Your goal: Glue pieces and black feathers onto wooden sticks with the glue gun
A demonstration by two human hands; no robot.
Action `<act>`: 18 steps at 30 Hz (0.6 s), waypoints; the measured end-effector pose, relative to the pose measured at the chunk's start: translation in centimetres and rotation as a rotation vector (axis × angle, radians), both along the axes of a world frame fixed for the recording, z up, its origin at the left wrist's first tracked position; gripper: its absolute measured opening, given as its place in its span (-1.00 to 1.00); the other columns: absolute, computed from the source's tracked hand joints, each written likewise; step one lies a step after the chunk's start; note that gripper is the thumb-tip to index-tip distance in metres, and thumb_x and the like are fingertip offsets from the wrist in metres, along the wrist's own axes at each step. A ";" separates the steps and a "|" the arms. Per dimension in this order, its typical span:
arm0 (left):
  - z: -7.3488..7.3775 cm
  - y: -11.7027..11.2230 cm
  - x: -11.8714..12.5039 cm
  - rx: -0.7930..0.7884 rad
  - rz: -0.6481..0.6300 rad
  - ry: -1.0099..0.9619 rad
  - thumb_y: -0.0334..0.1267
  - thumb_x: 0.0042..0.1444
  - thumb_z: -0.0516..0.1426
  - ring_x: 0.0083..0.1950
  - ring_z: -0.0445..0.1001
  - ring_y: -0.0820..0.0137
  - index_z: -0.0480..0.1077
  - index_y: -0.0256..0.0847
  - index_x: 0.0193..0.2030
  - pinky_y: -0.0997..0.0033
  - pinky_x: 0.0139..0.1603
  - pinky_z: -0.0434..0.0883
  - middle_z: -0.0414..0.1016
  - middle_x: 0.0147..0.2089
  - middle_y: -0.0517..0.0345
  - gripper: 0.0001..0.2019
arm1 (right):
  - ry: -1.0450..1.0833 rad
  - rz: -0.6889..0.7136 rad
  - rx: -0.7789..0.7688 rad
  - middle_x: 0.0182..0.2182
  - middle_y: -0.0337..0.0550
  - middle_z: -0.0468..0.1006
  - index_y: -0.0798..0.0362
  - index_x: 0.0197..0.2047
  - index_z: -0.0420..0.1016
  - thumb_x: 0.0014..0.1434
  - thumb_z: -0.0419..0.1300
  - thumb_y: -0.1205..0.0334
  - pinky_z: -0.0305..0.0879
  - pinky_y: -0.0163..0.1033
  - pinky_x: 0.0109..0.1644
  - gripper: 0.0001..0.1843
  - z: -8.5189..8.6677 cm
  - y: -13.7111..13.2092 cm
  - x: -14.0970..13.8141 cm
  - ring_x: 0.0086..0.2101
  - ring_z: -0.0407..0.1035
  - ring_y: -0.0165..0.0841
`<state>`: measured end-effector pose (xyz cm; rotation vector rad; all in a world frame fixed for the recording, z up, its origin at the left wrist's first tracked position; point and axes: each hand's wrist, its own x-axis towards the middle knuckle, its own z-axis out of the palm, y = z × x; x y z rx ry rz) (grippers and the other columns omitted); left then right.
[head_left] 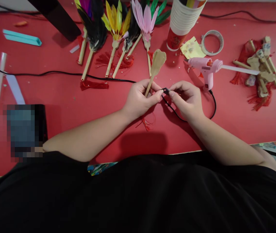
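Note:
My left hand point(141, 97) is closed round a wooden fan handle point(157, 63), its paddle-shaped head pointing up and away from me. A red tassel point(146, 123) hangs below that hand. Between the fingertips of both hands sits a small black cord switch point(165, 91), with black cable running from it. My right hand point(186, 97) pinches the switch from the right, and the left thumb touches its other side. To the right stands a pink glue gun point(207, 66) with a white glue stick out of its back; the cable loops to its grip.
Several feather fans point(115, 42) with wooden handles lie along the back. Stacked paper cups point(181, 22), a tape roll point(212, 42) and a yellow sticky note point(191, 48) are behind the glue gun. Tasselled wooden handles point(261, 68) are piled at right. A blurred dark device point(26, 129) lies left.

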<state>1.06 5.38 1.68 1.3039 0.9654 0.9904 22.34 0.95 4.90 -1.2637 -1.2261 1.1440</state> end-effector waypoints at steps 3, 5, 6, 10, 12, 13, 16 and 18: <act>0.6 -0.2 0.0 0.017 -0.002 0.015 -0.03 0.28 0.62 -0.42 0.45 0.43 0.60 -0.08 -0.20 0.35 -0.35 0.39 0.57 -0.41 0.27 -0.65 | -0.002 -0.008 -0.020 -0.24 -0.15 0.68 -0.11 -0.17 0.73 0.35 0.74 -0.23 0.62 -0.09 -0.10 -0.55 0.0 0.0 0.0 -0.23 0.56 -0.22; 0.9 -0.3 0.0 0.033 0.001 0.018 -0.03 0.27 0.62 -0.44 0.40 0.45 0.59 -0.08 -0.22 0.35 -0.37 0.33 0.55 -0.41 0.27 -0.65 | 0.008 -0.004 -0.015 -0.24 -0.16 0.68 -0.12 -0.17 0.74 0.35 0.74 -0.23 0.63 -0.09 -0.10 -0.56 0.0 -0.1 0.1 -0.24 0.56 -0.23; 0.9 -0.3 0.0 0.038 0.002 0.016 -0.03 0.27 0.63 -0.44 0.39 0.45 0.59 -0.07 -0.22 0.35 -0.38 0.32 0.54 -0.42 0.27 -0.64 | 0.012 0.003 -0.008 -0.23 -0.16 0.68 -0.11 -0.17 0.74 0.36 0.74 -0.23 0.63 -0.09 -0.09 -0.56 0.0 -0.1 0.1 -0.23 0.56 -0.23; 0.9 -0.2 0.1 0.020 -0.007 0.016 0.00 0.26 0.62 -0.43 0.41 0.43 0.57 -0.07 -0.23 0.35 -0.36 0.36 0.52 -0.44 0.28 -0.63 | 0.022 0.005 0.003 -0.21 -0.15 0.69 -0.12 -0.15 0.78 0.35 0.76 -0.28 0.66 -0.07 -0.04 -0.53 -0.3 -0.1 0.3 -0.20 0.58 -0.21; 0.7 -0.1 0.1 0.009 -0.013 0.014 0.01 0.26 0.62 -0.42 0.43 0.42 0.55 -0.07 -0.23 0.35 -0.35 0.39 0.50 -0.45 0.29 -0.61 | 0.032 -0.001 0.020 -0.18 -0.14 0.70 -0.12 -0.14 0.79 0.32 0.78 -0.32 0.67 -0.07 -0.01 -0.50 -0.3 -0.1 0.5 -0.16 0.59 -0.20; 0.7 -0.1 0.1 0.006 -0.013 0.012 0.01 0.26 0.62 -0.42 0.44 0.42 0.55 -0.07 -0.23 0.35 -0.34 0.39 0.49 -0.45 0.30 -0.61 | 0.042 -0.002 0.033 -0.17 -0.14 0.70 -0.12 -0.13 0.79 0.31 0.79 -0.34 0.67 -0.08 0.01 -0.48 -0.3 -0.1 0.5 -0.14 0.59 -0.20; 0.7 -0.1 0.1 0.014 -0.009 0.009 0.00 0.27 0.62 -0.42 0.42 0.43 0.55 -0.07 -0.23 0.34 -0.33 0.38 0.50 -0.44 0.29 -0.61 | 0.053 -0.005 0.048 -0.14 -0.14 0.68 -0.12 -0.12 0.78 0.28 0.79 -0.42 0.66 -0.09 0.05 -0.41 -0.2 0.0 0.5 -0.11 0.59 -0.21; 0.8 -0.1 0.1 0.033 -0.008 0.010 -0.01 0.27 0.62 -0.42 0.40 0.44 0.56 -0.08 -0.24 0.33 -0.33 0.36 0.52 -0.42 0.28 -0.62 | 0.032 -0.010 0.041 -0.14 -0.13 0.67 -0.12 -0.12 0.77 0.26 0.79 -0.45 0.66 -0.08 0.05 -0.38 -0.2 0.0 0.5 -0.11 0.58 -0.21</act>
